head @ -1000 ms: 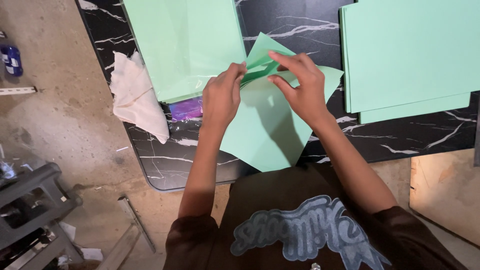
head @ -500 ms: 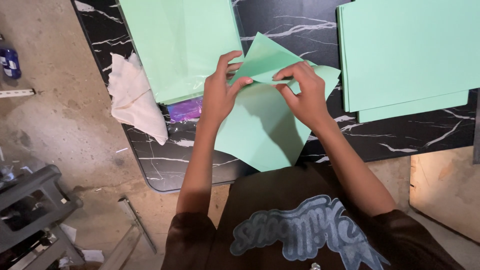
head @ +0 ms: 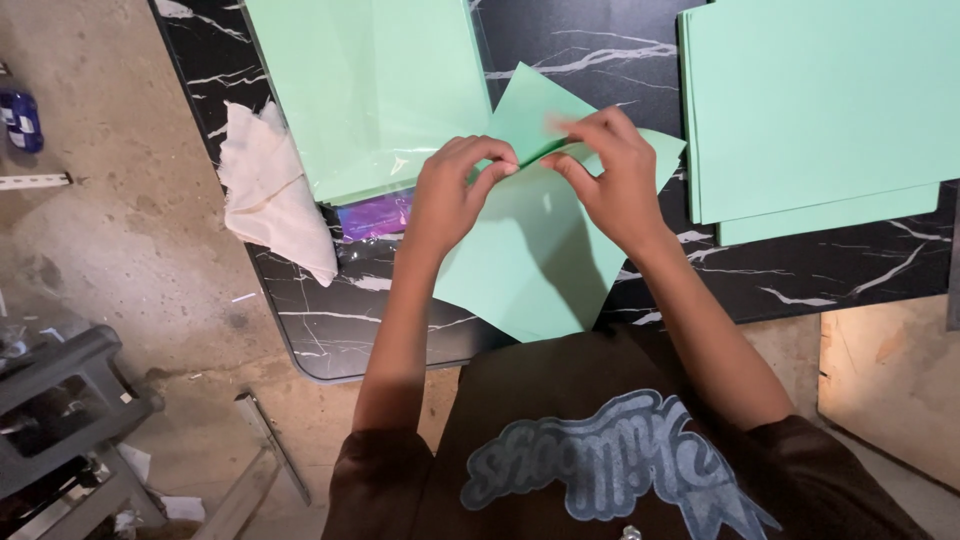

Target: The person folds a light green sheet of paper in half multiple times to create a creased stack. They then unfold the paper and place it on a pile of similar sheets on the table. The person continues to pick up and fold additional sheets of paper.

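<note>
Head view: left hand and right hand both pinching folded edge of one green sheet, lying mid-worktop; each grip closed on the fold. Risk: skewed crease if the loose lower half slides on the slick marble. Count: two green stacks, one white cloth, one purple packet.

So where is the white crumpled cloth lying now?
In the head view the white cloth lies at the left edge of the black marble table, beside the wrapped green paper stack.
</note>
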